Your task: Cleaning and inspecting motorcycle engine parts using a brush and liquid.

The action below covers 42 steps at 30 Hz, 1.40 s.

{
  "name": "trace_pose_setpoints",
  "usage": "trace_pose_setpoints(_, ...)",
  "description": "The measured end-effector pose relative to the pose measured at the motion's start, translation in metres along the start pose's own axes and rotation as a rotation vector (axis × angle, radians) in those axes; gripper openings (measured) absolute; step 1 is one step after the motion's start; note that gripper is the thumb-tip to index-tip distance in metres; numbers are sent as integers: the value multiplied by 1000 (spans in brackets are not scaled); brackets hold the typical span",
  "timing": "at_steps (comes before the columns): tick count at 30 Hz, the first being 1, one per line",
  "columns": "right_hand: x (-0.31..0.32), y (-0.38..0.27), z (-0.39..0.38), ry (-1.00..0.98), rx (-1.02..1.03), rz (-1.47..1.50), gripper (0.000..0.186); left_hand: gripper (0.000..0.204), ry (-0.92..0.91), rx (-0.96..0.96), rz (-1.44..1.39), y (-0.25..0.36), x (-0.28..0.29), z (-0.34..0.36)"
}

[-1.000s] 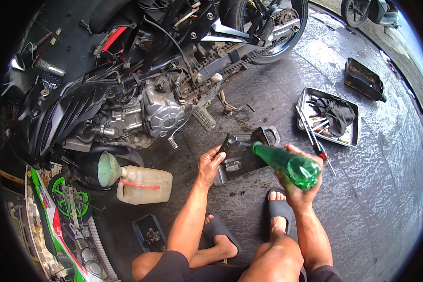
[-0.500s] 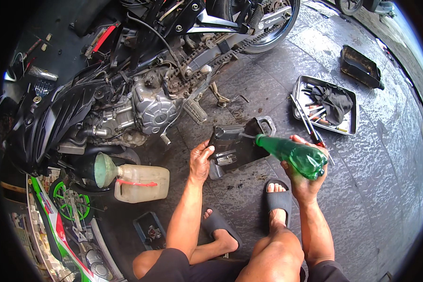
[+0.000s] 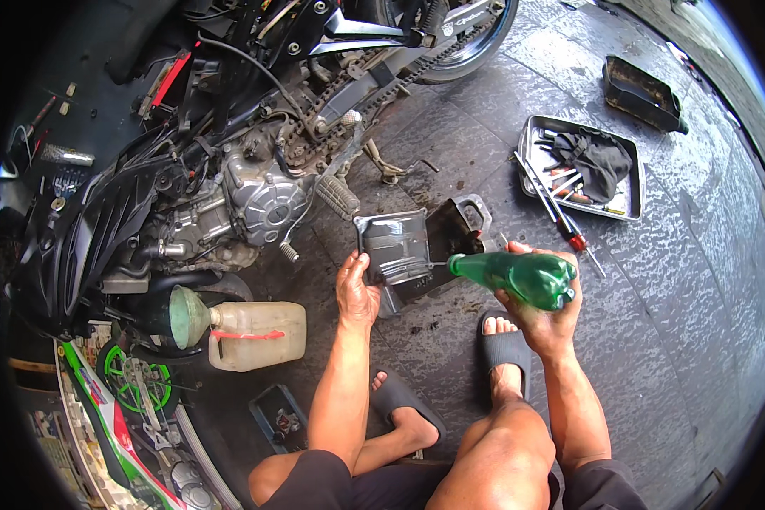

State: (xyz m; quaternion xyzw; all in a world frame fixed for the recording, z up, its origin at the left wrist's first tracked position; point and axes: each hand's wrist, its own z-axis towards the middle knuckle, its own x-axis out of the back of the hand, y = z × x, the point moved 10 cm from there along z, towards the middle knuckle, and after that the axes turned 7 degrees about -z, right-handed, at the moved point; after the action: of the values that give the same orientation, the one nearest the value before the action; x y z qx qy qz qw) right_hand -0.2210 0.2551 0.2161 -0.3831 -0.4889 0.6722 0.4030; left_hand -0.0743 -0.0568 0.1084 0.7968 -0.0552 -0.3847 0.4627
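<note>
My left hand (image 3: 357, 293) grips the lower left edge of a black, box-shaped plastic part (image 3: 397, 245), whose wet, shiny face is turned up. My right hand (image 3: 548, 319) is wrapped round a green plastic bottle (image 3: 512, 272). Tipped on its side, the bottle has its mouth pointing left, close to the part's right edge. A thin pale streak lies between mouth and part; whether it is liquid or a nozzle I cannot tell. Under both sits a black pan (image 3: 461, 223) with a handle, dark and dirty inside and partly hidden by the part.
A partly stripped motorcycle (image 3: 268, 200) fills the upper left. Beside it lies a whitish jug (image 3: 268, 344) with a funnel (image 3: 185, 316). On the right are a metal tool tray (image 3: 629, 200), a screwdriver (image 3: 576, 240) and a black bin (image 3: 643, 92). A small dark tray (image 3: 268, 416) is near my leg.
The black part has been turned so that its broad, shiny face now shows. The bottle has shifted slightly left, and the whole view has moved a little.
</note>
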Motion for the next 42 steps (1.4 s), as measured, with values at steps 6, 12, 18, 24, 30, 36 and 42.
trace_pose_setpoints(6, 9, 17, 5, 118, -64, 40, 58, 14, 199, 62, -214, -21, 23, -5)
trace_pose_setpoints(12, 13, 18, -1, 108, -111, 64, 61, 33, 324, 128, -377, -35, 36, -5)
trace_pose_setpoints(18, 2, 12, -13, 82, -96, 153, 60, 33, 416, 82, -426, -43, 27, -6)
trace_pose_setpoints(24, -4, -14, -17, 52, 157, -34, 64, 33, 472, 87, -407, -53, 21, -13)
trace_pose_setpoints(30, -11, -8, -23, 4, 55, 6, 70, 17, 328, -24, -71, -43, 12, -12)
trace_pose_setpoints(36, 4, -5, -16, 46, -84, 9, 76, 27, -256, -413, 1128, 1, -73, -27)
trace_pose_setpoints(42, 18, -6, 8, 2, -72, 66, 77, 22, -822, -787, 1792, 8, -114, -59)
